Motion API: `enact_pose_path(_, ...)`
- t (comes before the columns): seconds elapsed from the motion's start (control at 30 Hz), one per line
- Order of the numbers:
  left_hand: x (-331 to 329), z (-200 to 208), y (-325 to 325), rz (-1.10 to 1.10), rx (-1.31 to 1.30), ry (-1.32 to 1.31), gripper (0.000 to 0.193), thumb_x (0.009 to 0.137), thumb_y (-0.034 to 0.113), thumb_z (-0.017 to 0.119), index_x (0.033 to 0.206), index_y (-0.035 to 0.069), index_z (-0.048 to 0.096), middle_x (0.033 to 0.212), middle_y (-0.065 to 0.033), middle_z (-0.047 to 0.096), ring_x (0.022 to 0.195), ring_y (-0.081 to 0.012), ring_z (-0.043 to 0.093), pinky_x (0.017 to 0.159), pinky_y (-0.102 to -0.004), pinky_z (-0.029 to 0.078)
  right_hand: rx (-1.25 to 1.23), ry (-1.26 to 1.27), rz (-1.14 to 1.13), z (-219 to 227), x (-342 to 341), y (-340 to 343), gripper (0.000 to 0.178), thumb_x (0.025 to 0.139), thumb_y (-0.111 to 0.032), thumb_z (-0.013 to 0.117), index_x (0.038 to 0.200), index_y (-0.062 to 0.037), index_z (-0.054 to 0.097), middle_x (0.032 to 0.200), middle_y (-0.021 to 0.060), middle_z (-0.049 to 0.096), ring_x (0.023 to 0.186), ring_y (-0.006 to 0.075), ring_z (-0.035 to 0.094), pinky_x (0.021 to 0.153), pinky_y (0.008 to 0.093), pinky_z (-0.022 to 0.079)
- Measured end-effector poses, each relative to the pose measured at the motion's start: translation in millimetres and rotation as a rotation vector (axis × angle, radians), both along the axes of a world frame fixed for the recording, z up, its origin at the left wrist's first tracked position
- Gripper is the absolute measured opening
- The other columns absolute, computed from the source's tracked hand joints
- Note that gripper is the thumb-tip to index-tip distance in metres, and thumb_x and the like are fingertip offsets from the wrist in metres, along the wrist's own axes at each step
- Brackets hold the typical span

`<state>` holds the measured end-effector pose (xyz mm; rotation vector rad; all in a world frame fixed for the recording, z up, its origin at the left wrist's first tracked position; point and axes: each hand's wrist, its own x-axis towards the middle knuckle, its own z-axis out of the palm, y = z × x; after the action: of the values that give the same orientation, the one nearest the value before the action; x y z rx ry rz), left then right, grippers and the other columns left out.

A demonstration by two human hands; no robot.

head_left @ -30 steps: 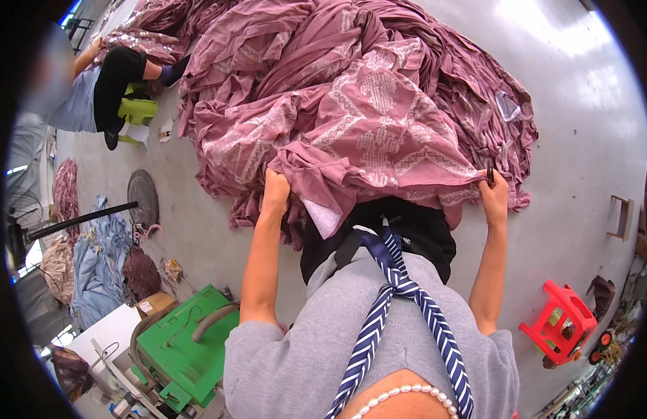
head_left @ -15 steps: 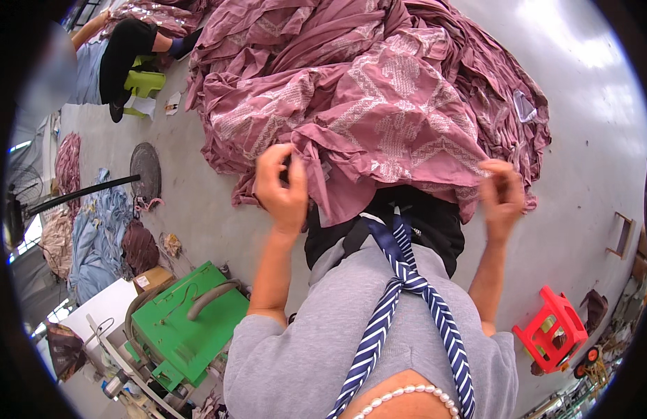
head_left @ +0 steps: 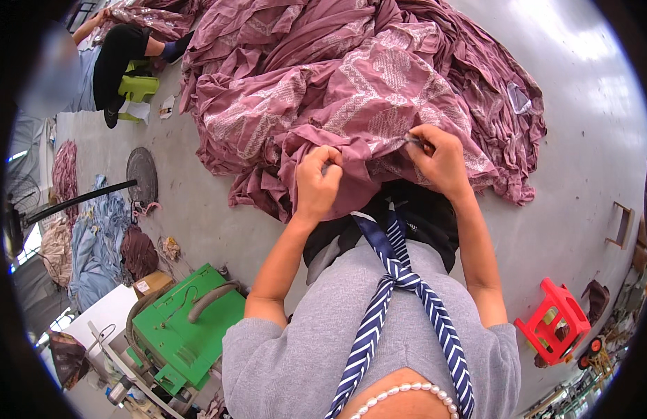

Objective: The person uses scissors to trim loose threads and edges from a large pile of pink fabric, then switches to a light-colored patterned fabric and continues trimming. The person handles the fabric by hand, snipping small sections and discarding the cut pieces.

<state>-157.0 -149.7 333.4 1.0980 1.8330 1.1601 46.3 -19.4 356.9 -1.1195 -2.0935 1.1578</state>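
Note:
A large heap of mauve fabric [head_left: 386,91] with white patterned bands lies in front of me, its near edge over my lap. My left hand [head_left: 318,180] is closed in a pinch on the near edge of this cloth, and a plain flap of it hangs beside the fingers. Further right, my right hand [head_left: 439,159] is closed with its fingertips at the patterned part. A small dark thing [head_left: 413,140] shows between those fingertips, too small to name surely. Between the two hands the cloth runs in loose folds.
A green machine table [head_left: 187,325] stands at lower left, a red plastic stool [head_left: 555,322] at lower right. Blue cloth [head_left: 100,241] lies piled on the left, near a round dark fan base [head_left: 142,174]. Another person [head_left: 121,66] sits on a green stool [head_left: 137,89] at upper left.
My right hand has moved left and inward along the cloth, nearer to my left hand. My left hand has shifted slightly right and down, and the near edge is gathered closer together.

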Motion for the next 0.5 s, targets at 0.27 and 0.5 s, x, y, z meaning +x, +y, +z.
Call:
enact_pose_path(0.27,21.4,20.2,23.4,0.232,0.174,-0.339,0.025,0.082,0.012,0.060,0.105,0.004,0.053,0.090,-0.0012,0.055,0.077,-0.0087,0.047,0.073,-0.0218,0.038,-0.173,0.134,0.045,5.6,-15.1,23.7,0.012,0.078,-0.008,0.064,0.084,0.0021,0.060,0.068,0.0026,0.056,0.063,0.0079,0.049,0.059,0.0249,0.040)
enact_pose_path(0.5,41.9,26.6,33.2,0.137,0.400,0.433,0.065,0.069,0.010,0.074,0.127,0.001,0.045,0.124,-0.0184,0.051,0.115,-0.0321,0.051,0.096,-0.0394,0.041,-0.009,0.024,0.072,33.2,-29.8,18.9,0.013,0.077,-0.008,0.065,0.085,0.0010,0.060,0.064,0.0059,0.053,0.058,0.0105,0.048,0.057,0.0268,0.041)
